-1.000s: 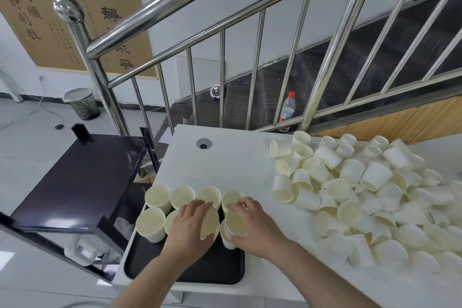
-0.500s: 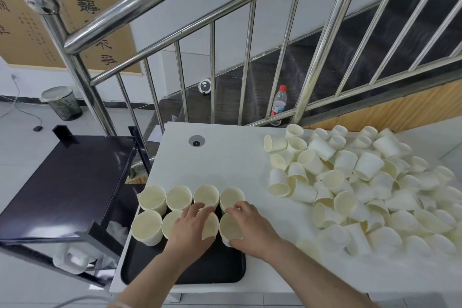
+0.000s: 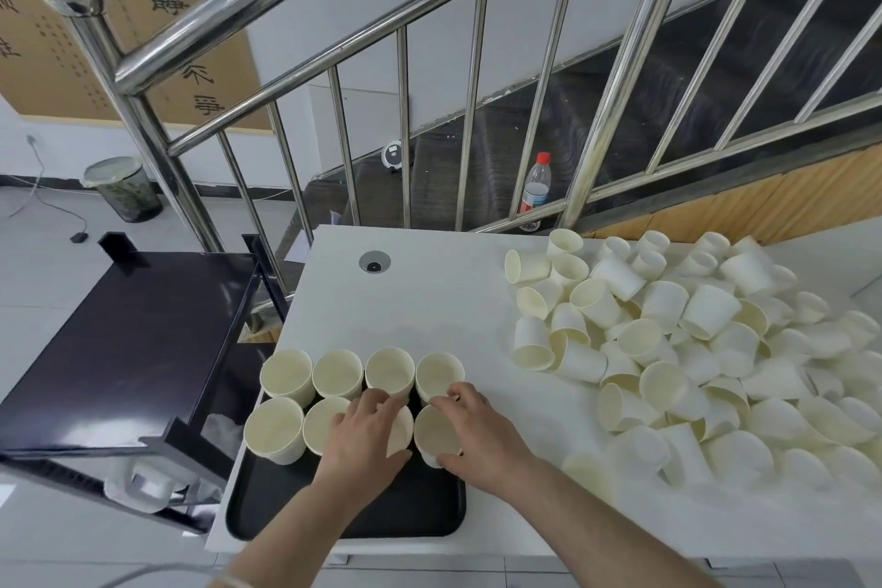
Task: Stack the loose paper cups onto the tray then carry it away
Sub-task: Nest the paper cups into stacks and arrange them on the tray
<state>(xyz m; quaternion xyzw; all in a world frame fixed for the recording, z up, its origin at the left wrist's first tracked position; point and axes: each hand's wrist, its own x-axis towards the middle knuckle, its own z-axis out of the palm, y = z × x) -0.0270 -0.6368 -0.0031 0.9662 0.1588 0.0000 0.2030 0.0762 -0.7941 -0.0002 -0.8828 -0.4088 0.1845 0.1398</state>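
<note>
Both hands are down on the black tray [image 3: 267,520]: left hand [image 3: 365,437] fingers curled round one upright cup [image 3: 400,430], right hand [image 3: 479,432] pinching the neighbouring cup [image 3: 435,432]. Loose cups [image 3: 668,349] are heaped on the tabletop [image 3: 429,301], well right of the fingers.

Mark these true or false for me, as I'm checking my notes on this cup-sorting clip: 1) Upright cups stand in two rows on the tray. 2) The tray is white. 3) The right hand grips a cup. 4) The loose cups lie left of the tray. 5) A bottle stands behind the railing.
1) Upright cups stand in two rows on the tray: true.
2) The tray is white: false; it is black, on a white table.
3) The right hand grips a cup: true.
4) The loose cups lie left of the tray: false; they are piled to its right.
5) A bottle stands behind the railing: true.
</note>
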